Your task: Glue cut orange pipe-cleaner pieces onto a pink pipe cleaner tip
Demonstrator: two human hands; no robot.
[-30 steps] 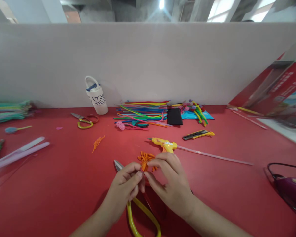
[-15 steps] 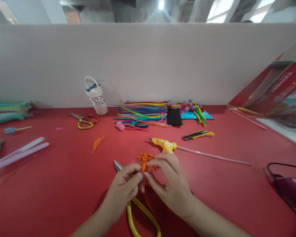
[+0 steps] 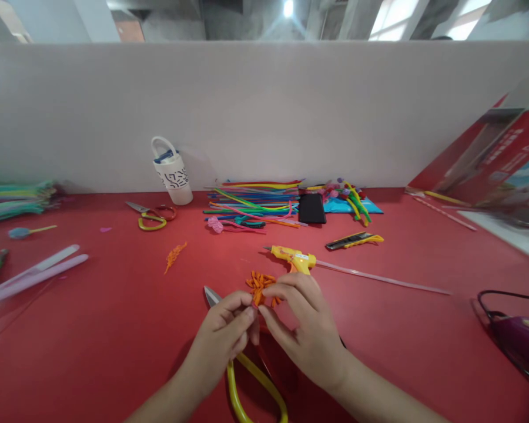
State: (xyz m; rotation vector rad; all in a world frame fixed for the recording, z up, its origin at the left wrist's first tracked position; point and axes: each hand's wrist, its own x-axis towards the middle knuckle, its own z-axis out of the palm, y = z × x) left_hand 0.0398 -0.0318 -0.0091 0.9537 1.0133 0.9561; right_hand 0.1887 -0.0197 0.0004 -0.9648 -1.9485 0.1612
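Observation:
My left hand (image 3: 223, 329) is closed, its thumb and index finger pinching near a short orange fuzzy piece (image 3: 257, 297). From the other side my right hand (image 3: 304, 329) meets it with curled fingers, thumb and index tips close around the same spot. What exactly sits between the fingertips is mostly hidden. Just behind them lies a small heap of short orange pieces (image 3: 261, 278), partly covered by the right fingers. Beneath my hands are large scissors with yellow handles (image 3: 264, 382), one blade tip (image 3: 210, 295) showing beside the left hand.
A yellow glue gun (image 3: 293, 257) with a long glue stick lies beyond my right hand. Farther back are a utility knife (image 3: 355, 240), colourful pipe cleaners (image 3: 255, 202), a black phone (image 3: 312, 209), smaller scissors (image 3: 152, 216) and a white tumbler (image 3: 174, 176). An orange fuzzy strand (image 3: 174, 257) lies left.
Almost nothing differs. My right hand has shifted very slightly at the fingertips; the things on the table have stayed where they were.

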